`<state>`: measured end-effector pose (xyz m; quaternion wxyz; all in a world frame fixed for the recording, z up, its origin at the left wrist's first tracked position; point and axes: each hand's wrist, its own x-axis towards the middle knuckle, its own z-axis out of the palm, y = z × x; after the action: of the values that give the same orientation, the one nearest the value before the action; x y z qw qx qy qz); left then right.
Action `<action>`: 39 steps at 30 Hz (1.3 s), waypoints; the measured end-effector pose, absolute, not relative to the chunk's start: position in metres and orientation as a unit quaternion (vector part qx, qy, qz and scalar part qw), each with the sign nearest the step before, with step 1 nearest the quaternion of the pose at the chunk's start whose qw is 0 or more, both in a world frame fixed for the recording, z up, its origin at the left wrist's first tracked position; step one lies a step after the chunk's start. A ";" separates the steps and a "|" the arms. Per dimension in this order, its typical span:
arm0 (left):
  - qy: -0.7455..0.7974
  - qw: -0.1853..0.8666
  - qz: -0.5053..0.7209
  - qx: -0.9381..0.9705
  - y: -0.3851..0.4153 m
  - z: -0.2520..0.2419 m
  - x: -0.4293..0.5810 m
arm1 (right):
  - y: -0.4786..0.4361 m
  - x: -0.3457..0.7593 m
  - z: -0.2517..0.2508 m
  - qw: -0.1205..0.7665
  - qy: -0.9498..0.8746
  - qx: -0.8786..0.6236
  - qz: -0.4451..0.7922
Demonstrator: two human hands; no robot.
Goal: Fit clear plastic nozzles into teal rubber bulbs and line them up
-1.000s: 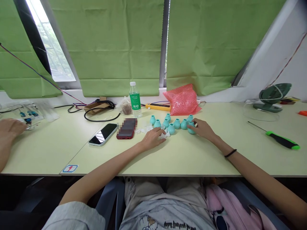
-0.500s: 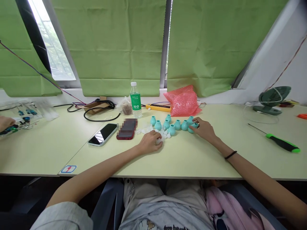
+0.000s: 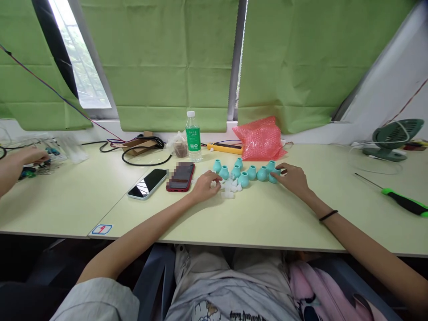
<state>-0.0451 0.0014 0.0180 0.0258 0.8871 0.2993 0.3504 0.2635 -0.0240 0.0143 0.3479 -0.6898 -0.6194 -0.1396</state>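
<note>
Standing by the tabletop (image 3: 254,218), I am watching the right hand (image 3: 296,180) holding a turquoise, round-bellied, narrow-necked vessel (image 3: 272,180) between thumb and fingers, at the right end of a cluster of matching turquoise vessels (image 3: 244,179). The left hand (image 3: 205,186) is resting just beside a scatter of small translucent white pieces (image 3: 228,195), its fingers sitting close together; whether they are pinching one, I cannot tell. Handling estimate: the vessel is looking light and smooth, probably moulded plastic or rubber (wall stiffness unconfirmed), so slipping or rolling is seeming likelier than breakage. I am favouring a light grip around the belly, below the open mouth. The white pieces are looking nearly weightless, suiting a fingertip pinch.
</note>
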 end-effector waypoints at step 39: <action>0.285 0.000 0.190 0.939 0.017 0.030 -0.061 | -0.071 0.120 0.010 0.230 -0.872 -0.433 -0.008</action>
<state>-0.0612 0.0168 0.0301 -0.0001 0.9395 0.2853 0.1896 0.1197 -0.0706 0.0100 0.2301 -0.4328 -0.8716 -0.0081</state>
